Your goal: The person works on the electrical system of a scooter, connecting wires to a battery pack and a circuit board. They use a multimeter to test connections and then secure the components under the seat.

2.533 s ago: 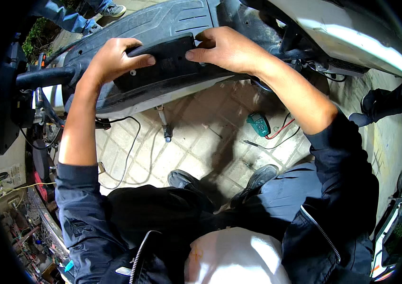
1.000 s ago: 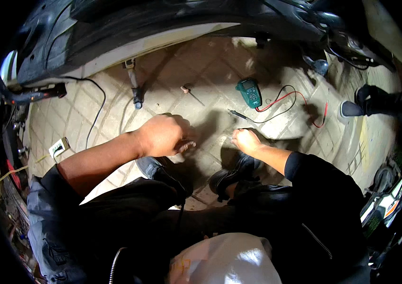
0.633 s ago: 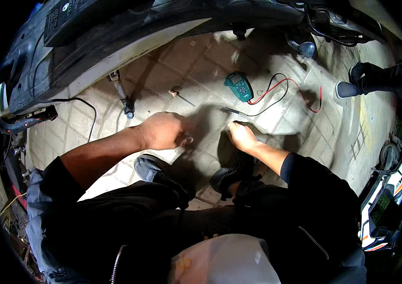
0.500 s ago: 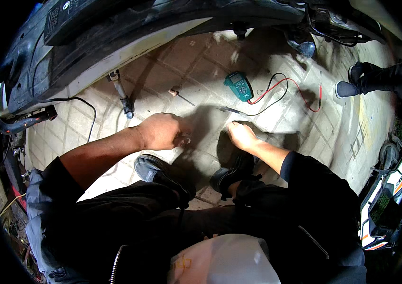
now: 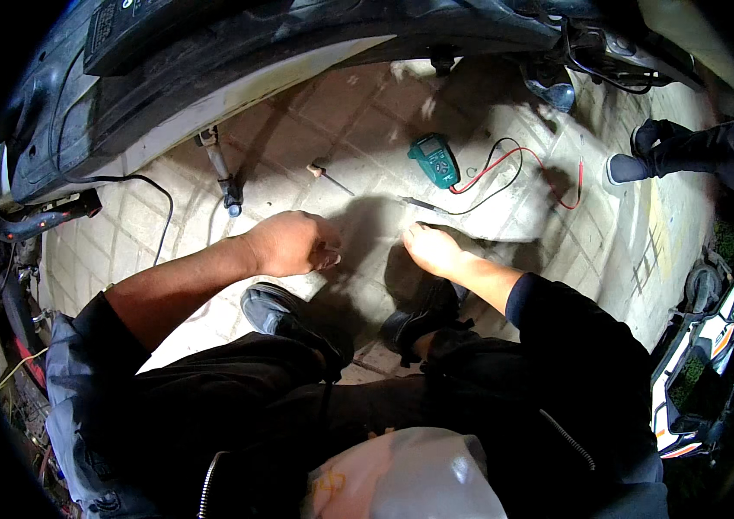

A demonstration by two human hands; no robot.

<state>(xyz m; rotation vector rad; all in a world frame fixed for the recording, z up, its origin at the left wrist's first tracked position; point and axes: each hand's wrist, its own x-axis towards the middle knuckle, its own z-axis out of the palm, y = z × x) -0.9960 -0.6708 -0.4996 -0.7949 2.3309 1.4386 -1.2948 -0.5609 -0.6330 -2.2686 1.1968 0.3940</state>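
Observation:
My left hand (image 5: 296,244) is closed over the paving in front of my shoes, its fingers curled. Facing it across a small gap, my right hand (image 5: 430,249) has thumb and fingers pinched together. What either hand holds, if anything, is too small or hidden to make out. Beyond them lies a green handheld multimeter (image 5: 435,163) with a red lead (image 5: 548,173) and a black lead (image 5: 497,197). The black probe (image 5: 420,204) lies just past my right hand. A small screwdriver (image 5: 324,174) rests on the paving beyond my left hand.
A dark vehicle body (image 5: 237,65) with a pale lower edge spans the far side. Its metal stand (image 5: 227,186) reaches down at the left, near a hanging black cable (image 5: 171,208). Another person's shoe (image 5: 627,169) is at the right, above a white-and-orange vehicle part (image 5: 717,333).
My right hand has shifted slightly left, nearer my left hand. The left hand stays closed in nearly the same spot. The multimeter and screwdriver lie as before.

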